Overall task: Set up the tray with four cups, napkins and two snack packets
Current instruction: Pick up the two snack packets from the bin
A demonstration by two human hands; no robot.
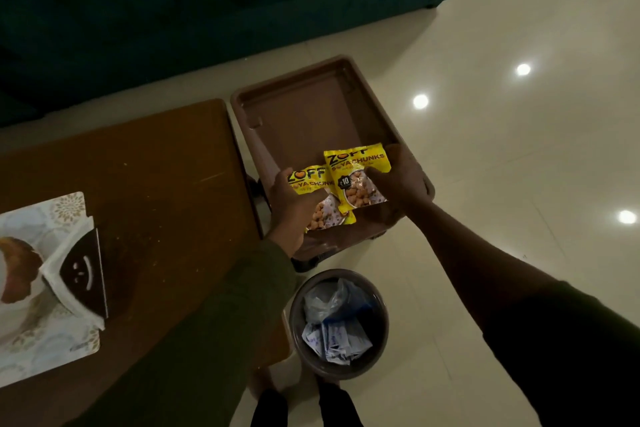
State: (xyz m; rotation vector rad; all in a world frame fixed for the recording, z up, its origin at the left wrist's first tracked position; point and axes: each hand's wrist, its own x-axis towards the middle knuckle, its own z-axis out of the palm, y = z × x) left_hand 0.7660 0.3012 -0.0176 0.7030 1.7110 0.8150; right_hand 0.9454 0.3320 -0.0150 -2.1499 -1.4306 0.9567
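A brown plastic tray (298,114) rests right of the wooden table, its far half bare. Two yellow snack packets lie over its near end. My left hand (289,208) grips the left packet (320,204) along its left edge. My right hand (398,180) holds the right packet (356,177), which overlaps the left one, with fingers on its right side. A napkin holder (74,274) with white napkins stands on the table at the left. No cups are in view.
A wooden table (145,191) fills the left, with a patterned placemat (45,288) and a brown object at its left edge. A round bin (337,322) with paper and plastic stands on the tiled floor below the tray. A dark green sofa (207,3) spans the back.
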